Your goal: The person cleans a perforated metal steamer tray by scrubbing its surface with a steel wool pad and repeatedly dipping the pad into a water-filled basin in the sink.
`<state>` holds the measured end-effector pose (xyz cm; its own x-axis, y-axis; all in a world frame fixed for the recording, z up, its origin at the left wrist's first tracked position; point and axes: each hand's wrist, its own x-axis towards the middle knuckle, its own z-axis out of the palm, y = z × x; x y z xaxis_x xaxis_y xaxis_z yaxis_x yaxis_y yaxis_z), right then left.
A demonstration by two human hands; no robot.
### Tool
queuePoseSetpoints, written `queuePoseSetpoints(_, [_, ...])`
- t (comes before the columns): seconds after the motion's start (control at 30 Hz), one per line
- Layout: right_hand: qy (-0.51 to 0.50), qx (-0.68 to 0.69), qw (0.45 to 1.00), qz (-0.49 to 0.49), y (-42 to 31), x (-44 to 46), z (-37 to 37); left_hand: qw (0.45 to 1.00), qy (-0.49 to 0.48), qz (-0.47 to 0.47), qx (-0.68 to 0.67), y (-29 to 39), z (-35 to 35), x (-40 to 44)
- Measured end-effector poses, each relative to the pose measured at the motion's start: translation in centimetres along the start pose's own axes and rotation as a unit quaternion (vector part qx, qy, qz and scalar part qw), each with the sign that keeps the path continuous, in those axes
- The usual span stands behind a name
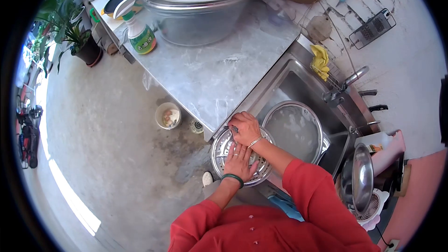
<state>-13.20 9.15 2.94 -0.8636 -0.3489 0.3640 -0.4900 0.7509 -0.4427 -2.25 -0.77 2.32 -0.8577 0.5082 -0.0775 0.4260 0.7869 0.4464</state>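
A round, shiny metal steamer tray (218, 156) with small holes is at the front edge of the sink, below the counter corner. My left hand (239, 162), with a dark green bangle and a ring, lies flat on it with fingers stretched out. Over the tray's far rim, my right hand (247, 128), wearing a silver bracelet, is closed around a small grey steel wool scrubber (234, 129). In the sink beside the tray sits a large round metal pan (294, 130), apparently with cloudy water in it.
A stainless sink (298, 77) with a tap (357, 77) and a yellow cloth (320, 61) lies right. The counter (214, 74) holds a spray bottle (141, 37) and a large basin (196, 23). A metal bowl (362, 177) leans right; a bucket (168, 115) stands on the floor.
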Motion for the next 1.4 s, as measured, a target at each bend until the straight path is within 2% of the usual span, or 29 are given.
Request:
queuePoseSetpoints(0.07, [0.061, -0.049, 0.995, 0.061, 1.7, -1.4, -1.8, 0.997, 0.080, 0.017, -0.003, 0.0, 0.2, -0.1])
queuePoseSetpoints(0.13, [0.064, -0.036, 0.987, 0.144, 3.1, -4.0, -3.8, 0.996, 0.083, 0.022, -0.015, 0.0, -0.1, -0.2])
queuePoseSetpoints(0.27, [0.078, -0.052, 0.975, 0.202, 3.1, -9.4, -6.6, 0.997, 0.078, 0.025, -0.014, 0.1, 0.0, -0.1])
queuePoseSetpoints(0.37, [0.075, -0.061, 0.949, 0.299, 1.4, -12.1, -8.1, 0.995, 0.091, 0.027, -0.003, 0.2, 0.1, -0.1])
queuePoseSetpoints(0.4, [0.084, -0.064, 0.946, 0.306, 1.0, -12.7, -8.6, 0.995, 0.089, 0.038, -0.001, 0.2, 0.0, 0.1])
queuePoseSetpoints(0.47, [0.055, -0.008, 0.923, 0.381, 0.3, -13.9, -9.3, 0.996, 0.089, 0.030, -0.004, 0.3, -0.1, 0.2])
queuePoseSetpoints(0.63, [-0.005, 0.058, 0.909, 0.412, -0.9, -15.6, -11.1, 0.995, 0.091, 0.025, 0.038, 0.2, 0.2, 1.2])
queuePoseSetpoints(0.67, [0.000, 0.058, 0.908, 0.415, -0.7, -15.9, -10.9, 0.995, 0.089, 0.030, 0.040, 0.3, 0.3, 1.3])
queuePoseSetpoints(0.73, [0.078, 0.104, 0.894, 0.428, -0.2, -16.7, -9.8, 0.995, 0.086, 0.017, 0.038, 0.3, 0.2, 1.4])
queuePoseSetpoints(0.77, [0.079, 0.106, 0.894, 0.429, 0.4, -16.8, -9.1, 0.993, 0.110, 0.030, -0.005, 0.3, 0.1, 1.4])
queuePoseSetpoints(0.83, [0.141, 0.246, 0.811, 0.511, 1.0, -16.6, -8.0, 0.994, 0.095, 0.042, -0.038, -0.6, -0.2, 1.6])
queuePoseSetpoints(0.87, [0.139, 0.249, 0.811, 0.510, 1.0, -16.7, -7.4, 0.993, 0.081, 0.053, -0.072, -1.2, -0.4, 1.6])
queuePoseSetpoints(0.9, [0.177, 0.246, 0.811, 0.500, 0.5, -16.0, -7.1, 0.982, 0.139, 0.075, -0.101, -1.4, -0.8, 1.3])
queuePoseSetpoints(0.93, [0.213, 0.244, 0.810, 0.488, -0.1, -15.4, -6.9, 0.983, 0.139, 0.068, -0.099, -1.8, -1.3, 0.5])
queuePoseSetpoints(0.97, [0.207, 0.248, 0.811, 0.488, -0.8, -14.8, -6.7, 0.972, 0.185, 0.066, -0.127, -2.3, -1.8, -0.5])
queuePoseSetpoints(1.0, [0.203, 0.196, 0.851, 0.443, -1.9, -13.9, -7.1, 0.958, 0.232, 0.064, -0.154, -2.5, -2.3, -1.7])
queuePoseSetpoints(1.03, [0.199, 0.143, 0.885, 0.395, -2.8, -12.9, -7.3, 0.941, 0.286, 0.026, -0.181, -2.3, -3.3, -3.0])
queuePoseSetpoints(1.07, [0.195, 0.147, 0.886, 0.393, -3.4, -12.1, -7.1, 0.931, 0.315, -0.027, -0.181, -2.5, -3.7, -4.3])
queuePoseSetpoints(1.13, [0.166, 0.084, 0.936, 0.299, -4.5, -10.4, -6.6, 0.913, 0.357, -0.133, -0.148, -3.9, -2.7, -5.9])
queuePoseSetpoints(1.17, [0.144, 0.073, 0.944, 0.289, -5.1, -9.5, -6.3, 0.911, 0.360, -0.139, -0.146, -4.3, -2.0, -6.0])
queuePoseSetpoints(1.2, [0.139, 0.076, 0.946, 0.284, -5.3, -8.7, -5.7, 0.876, 0.326, -0.213, -0.286, -4.5, -1.7, -5.8])
queuePoseSetpoints(1.23, [0.127, 0.058, 0.960, 0.245, -5.3, -8.0, -5.0, 0.815, 0.285, -0.279, -0.421, -4.8, -1.2, -5.5])
queuePoseSetpoints(1.27, [0.115, 0.040, 0.971, 0.203, -5.3, -7.2, -4.2, 0.811, 0.291, -0.284, -0.422, -5.4, -0.7, -5.0])
queuePoseSetpoints(1.33, [0.112, 0.044, 0.977, 0.177, -5.2, -5.8, -2.7, 0.823, 0.197, -0.298, -0.441, -7.2, 1.4, -3.7])
queuePoseSetpoints(1.37, [0.112, 0.029, 0.979, 0.166, -5.1, -5.2, -2.0, 0.837, 0.191, -0.276, -0.432, -8.3, 3.3, -3.1])
queuePoseSetpoints(1.4, [0.112, 0.014, 0.982, 0.154, -5.1, -4.7, -1.5, 0.811, 0.148, -0.280, -0.493, -8.0, 2.6, -2.7])
